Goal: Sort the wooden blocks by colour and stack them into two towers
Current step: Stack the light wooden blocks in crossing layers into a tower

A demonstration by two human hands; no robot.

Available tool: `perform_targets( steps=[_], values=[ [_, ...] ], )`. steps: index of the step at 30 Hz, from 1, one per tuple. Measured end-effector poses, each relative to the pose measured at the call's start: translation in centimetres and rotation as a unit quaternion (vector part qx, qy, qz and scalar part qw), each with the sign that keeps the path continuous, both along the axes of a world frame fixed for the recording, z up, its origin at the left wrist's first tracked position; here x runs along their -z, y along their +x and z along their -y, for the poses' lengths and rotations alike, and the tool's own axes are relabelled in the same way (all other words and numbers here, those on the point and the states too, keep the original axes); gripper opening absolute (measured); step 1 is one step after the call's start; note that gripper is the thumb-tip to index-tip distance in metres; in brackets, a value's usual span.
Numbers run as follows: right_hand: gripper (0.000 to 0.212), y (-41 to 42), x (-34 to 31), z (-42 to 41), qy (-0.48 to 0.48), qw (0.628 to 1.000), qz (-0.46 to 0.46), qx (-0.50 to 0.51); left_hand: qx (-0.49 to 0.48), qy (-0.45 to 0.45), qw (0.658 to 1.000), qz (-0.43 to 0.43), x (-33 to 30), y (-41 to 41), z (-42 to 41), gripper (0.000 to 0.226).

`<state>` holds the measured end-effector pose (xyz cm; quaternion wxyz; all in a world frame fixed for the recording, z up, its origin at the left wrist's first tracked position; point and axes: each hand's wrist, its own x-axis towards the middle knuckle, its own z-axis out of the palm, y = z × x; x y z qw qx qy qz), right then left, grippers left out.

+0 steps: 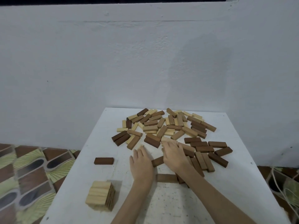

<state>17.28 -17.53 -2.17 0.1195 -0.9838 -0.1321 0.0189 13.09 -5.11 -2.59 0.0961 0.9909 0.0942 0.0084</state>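
Where right hand (pixel 174 156) rests — dark blocks (pixel 208 152) beneath.

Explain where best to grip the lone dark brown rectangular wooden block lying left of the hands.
Probably pinch the dark brown rectangular wooden block across its two long sides, coming from above. It lies flat on the white table, long axis running left-right, apart from other blocks, so both long faces look free.

Both forearms bare, no sleeves, no watch/rings; left hand (pixel 141 160) & right hand (pixel 174 156) ungloved.
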Motion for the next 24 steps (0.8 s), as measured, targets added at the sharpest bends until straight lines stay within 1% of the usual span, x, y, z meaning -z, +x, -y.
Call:
perform_targets(
  steps=[3,6,9,11,12,14,15,17,18,20,22,24],
  values=[
    [0.046,0.0,-0.1,-0.8,0.003,0.999,0.001,-0.032,0.022,0.020,0.999,-0.027,-0.9,-1.9,0.1,0.045],
    [0.051,-0.5,-0.4,-1.8,0.013,0.998,-0.002,-0.060,0.036,-0.002,0.998,-0.051,-2.2,-3.0,-0.6,0.029],
    [0.059,-1.2,-1.0,-2.3,0.074,0.991,-0.052,-0.094,0.050,-0.040,0.997,-0.052,-4.5,-2.8,-1.9,0.024],
    [0.060,-1.9,-1.3,-2.6,0.122,0.982,-0.074,-0.125,0.030,-0.065,0.997,-0.023,-6.5,-1.8,-3.8,0.028],
    [0.058,-2.3,-1.4,-2.8,0.127,0.980,-0.061,-0.140,0.019,-0.063,0.998,-0.007,-7.5,-1.0,-5.1,0.031],
    [0.049,-3.3,-0.9,-3.0,0.117,0.983,-0.019,-0.143,0.007,-0.031,0.999,0.015,-8.7,1.2,-7.8,0.036],
    [0.045,-3.9,-0.4,-3.1,0.104,0.985,-0.003,-0.135,0.012,-0.009,1.000,0.009,-8.9,2.3,-9.1,0.037],
    [0.044,-5.0,0.8,-3.3,0.066,0.988,0.022,-0.141,0.047,0.018,0.998,-0.040,-8.6,4.1,-10.9,0.044],
    [0.044,-5.6,1.2,-3.5,0.035,0.987,0.026,-0.156,0.074,0.014,0.994,-0.077,-8.1,4.7,-11.5,0.050],
    [0.038,-6.4,2.0,-3.8,-0.020,0.983,0.058,-0.174,0.122,-0.007,0.980,-0.157,-6.7,5.3,-12.0,0.064],
    [0.033,-7.0,2.4,-4.1,-0.027,0.981,0.090,-0.171,0.149,0.002,0.968,-0.204,-5.5,5.5,-12.0,0.071],
    [0.030,-7.2,2.5,-4.3,-0.010,0.981,0.100,-0.167,0.161,0.008,0.962,-0.221,-4.6,5.6,-12.0,0.075]
  ],
)
